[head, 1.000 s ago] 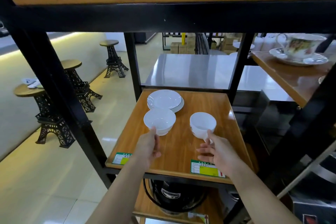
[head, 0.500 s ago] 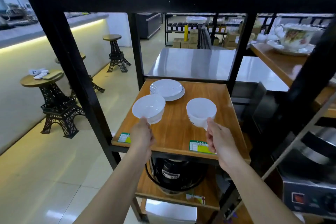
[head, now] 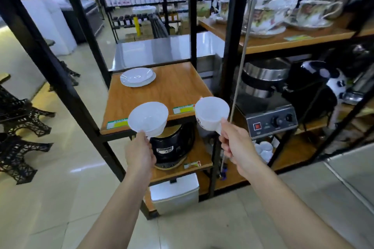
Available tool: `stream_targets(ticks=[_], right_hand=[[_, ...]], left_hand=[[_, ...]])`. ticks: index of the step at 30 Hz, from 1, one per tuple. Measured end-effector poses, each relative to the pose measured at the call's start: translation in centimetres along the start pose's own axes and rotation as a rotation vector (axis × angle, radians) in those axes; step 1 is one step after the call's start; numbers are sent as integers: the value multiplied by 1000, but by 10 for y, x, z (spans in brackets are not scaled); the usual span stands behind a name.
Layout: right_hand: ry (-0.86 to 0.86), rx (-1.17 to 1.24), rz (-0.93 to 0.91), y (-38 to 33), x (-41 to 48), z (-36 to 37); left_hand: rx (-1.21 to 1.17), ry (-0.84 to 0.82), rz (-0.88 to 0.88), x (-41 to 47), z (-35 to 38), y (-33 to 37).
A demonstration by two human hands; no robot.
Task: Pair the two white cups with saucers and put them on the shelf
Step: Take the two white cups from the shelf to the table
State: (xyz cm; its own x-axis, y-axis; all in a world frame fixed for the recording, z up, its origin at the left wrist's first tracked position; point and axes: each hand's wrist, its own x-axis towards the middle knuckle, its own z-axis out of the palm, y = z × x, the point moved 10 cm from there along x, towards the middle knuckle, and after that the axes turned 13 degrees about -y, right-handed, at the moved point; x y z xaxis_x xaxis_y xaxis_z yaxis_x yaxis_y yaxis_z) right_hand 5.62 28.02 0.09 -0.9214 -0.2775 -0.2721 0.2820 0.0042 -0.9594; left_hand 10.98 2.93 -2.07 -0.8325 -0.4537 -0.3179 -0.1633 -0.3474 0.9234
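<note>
My left hand (head: 139,150) grips the handle of a white cup (head: 148,118), held in the air in front of the wooden shelf board (head: 162,91). My right hand (head: 234,141) grips the handle of the second white cup (head: 211,112), which has a dark mark on its side, off the board's right front corner. Both cups tilt with their mouths toward me. Two stacked white saucers (head: 137,77) lie at the board's back left.
Black shelf posts (head: 66,95) frame the board. A black cooker (head: 172,145) sits on the shelf below. To the right, another shelf holds flowered teaware (head: 311,14) and appliances (head: 269,107). Tower-shaped black stools (head: 18,127) stand left on the tiled floor.
Both hands took the cups by their handles, lifted them off the shelf board and drew them back toward me. The view has pulled away and turned right.
</note>
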Motion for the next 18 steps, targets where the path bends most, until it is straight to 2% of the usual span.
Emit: stream_targets(ticks=[6, 12, 18], right_hand=[[265, 64, -32, 22, -92, -80], [623, 117, -134, 35, -204, -199], [941, 168, -133, 76, -340, -321]], left_hand=[[100, -226, -82, -62, 75, -32], [201, -459, -108, -143, 185, -75], [284, -677, -161, -235, 302, -151]])
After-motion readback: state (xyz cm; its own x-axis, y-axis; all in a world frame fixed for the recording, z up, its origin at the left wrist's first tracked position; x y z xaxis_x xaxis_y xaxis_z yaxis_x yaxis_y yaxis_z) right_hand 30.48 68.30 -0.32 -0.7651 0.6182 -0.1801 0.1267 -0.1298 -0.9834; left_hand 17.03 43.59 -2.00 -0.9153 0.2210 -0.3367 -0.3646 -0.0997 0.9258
